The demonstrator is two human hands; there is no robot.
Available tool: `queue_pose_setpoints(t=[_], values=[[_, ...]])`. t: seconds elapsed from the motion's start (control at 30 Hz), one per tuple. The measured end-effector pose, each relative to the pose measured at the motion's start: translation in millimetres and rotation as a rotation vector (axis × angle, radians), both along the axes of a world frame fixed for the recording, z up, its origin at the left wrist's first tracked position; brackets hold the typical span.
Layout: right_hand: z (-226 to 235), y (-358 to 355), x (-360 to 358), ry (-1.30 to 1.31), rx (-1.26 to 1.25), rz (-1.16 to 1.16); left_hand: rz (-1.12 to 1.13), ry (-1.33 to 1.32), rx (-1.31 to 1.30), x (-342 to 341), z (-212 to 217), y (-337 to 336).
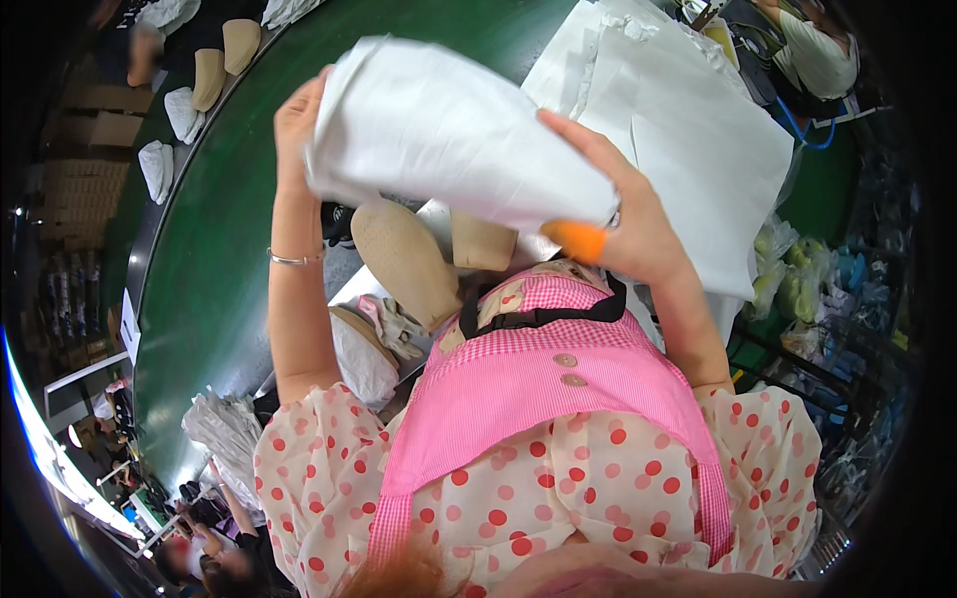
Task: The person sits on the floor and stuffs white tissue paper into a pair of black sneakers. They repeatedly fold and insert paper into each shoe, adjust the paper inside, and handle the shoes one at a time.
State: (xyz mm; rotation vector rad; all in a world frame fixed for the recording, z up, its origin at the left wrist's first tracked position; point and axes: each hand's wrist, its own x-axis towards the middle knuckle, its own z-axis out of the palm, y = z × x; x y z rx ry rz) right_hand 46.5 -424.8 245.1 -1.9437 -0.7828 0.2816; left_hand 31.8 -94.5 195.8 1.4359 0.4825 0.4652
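A large white paper sheet (449, 130), folded over and slightly blurred, is held up between my two hands above my lap. My left hand (301, 125) grips its left end with closed fingers. At the sheet's right end, my right hand (638, 214) closes on it, fingers partly behind the paper. An orange piece (578, 241) shows at the right thumb; whether it is a cover or a tool is unclear. Under the sheet lie beige, rounded shoe-like pieces (404, 261), partly hidden by it. Beside them is a piece in white wrapping (361, 364).
Stacked white paper sheets (698, 140) lie to the right on the green table (229, 219). Far left, beige pieces (208, 80) and white-wrapped ones (157, 169) line the edge. Bagged items (797, 269) sit at right. Other people (817, 55) are at the far right and lower left.
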Motion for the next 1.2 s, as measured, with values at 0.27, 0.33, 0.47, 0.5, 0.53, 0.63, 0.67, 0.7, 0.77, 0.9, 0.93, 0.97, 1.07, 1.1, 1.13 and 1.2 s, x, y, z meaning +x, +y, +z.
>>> queue_pose_setpoints(t=[0.27,0.33,0.47,0.5,0.53,0.63,0.67,0.7,0.77,0.9,0.93,0.97,1.07,1.1,1.13,1.2], values=[[-32.7,35.5,2.5,0.356,0.237,-0.243,0.26,-0.259,0.916,-5.3,27.9,-122.5],[-37.6,47.9,-7.9,0.099,0.103,-0.24,0.201,-0.094,0.705,10.7,17.9,-139.6],[-42.5,55.5,-7.3,0.006,-0.023,-0.254,0.323,0.057,0.599,38.0,-0.5,-114.9],[-44.7,55.9,-6.9,-0.012,-0.041,-0.264,0.333,0.11,0.612,39.4,-8.1,-110.2],[-44.6,56.8,-8.3,-0.051,-0.074,-0.269,0.346,0.164,0.629,40.2,-14.9,-105.8],[-42.7,59.8,-11.5,-0.164,-0.139,-0.274,0.391,0.138,0.392,45.8,-40.8,-80.7],[-44.1,60.1,-12.1,-0.197,-0.144,-0.27,0.286,0.013,0.056,44.7,-37.9,-72.6],[-45.7,60.5,-12.8,-0.23,-0.148,-0.265,0.178,-0.111,-0.278,43.5,-36.7,-64.7],[-51.7,58.3,-3.7,0.018,-0.044,-0.216,0.179,-0.143,-0.529,41.7,-39.6,-53.2],[-66.3,46.1,17.3,0.823,0.252,-0.031,0.141,-0.155,-0.677,36.1,-37.8,-41.3],[-44.5,49.5,13.0,0.896,0.324,0.015,0.137,-0.16,-0.654,33.2,-35.5,-39.7],[-41.9,49.2,12.9,0.91,0.332,0.001,0.129,-0.17,-0.632,31.4,-29.7,-39.1],[-35.9,45.2,18.6,1.003,0.363,-0.027,0.04,-0.203,-0.574,24.5,-24.1,-51.4],[-31.9,44.9,21.0,1.059,0.358,-0.025,0.029,-0.214,-0.559,20.6,-23.5,-55.4],[-28.7,43.5,22.3,1.113,0.352,-0.031,0.008,-0.225,-0.681,13.7,-20.4,-63.0],[-34.9,43.6,23.5,1.218,0.384,-0.093,-0.03,-0.197,-0.72,11.4,-20.5,-61.7]])
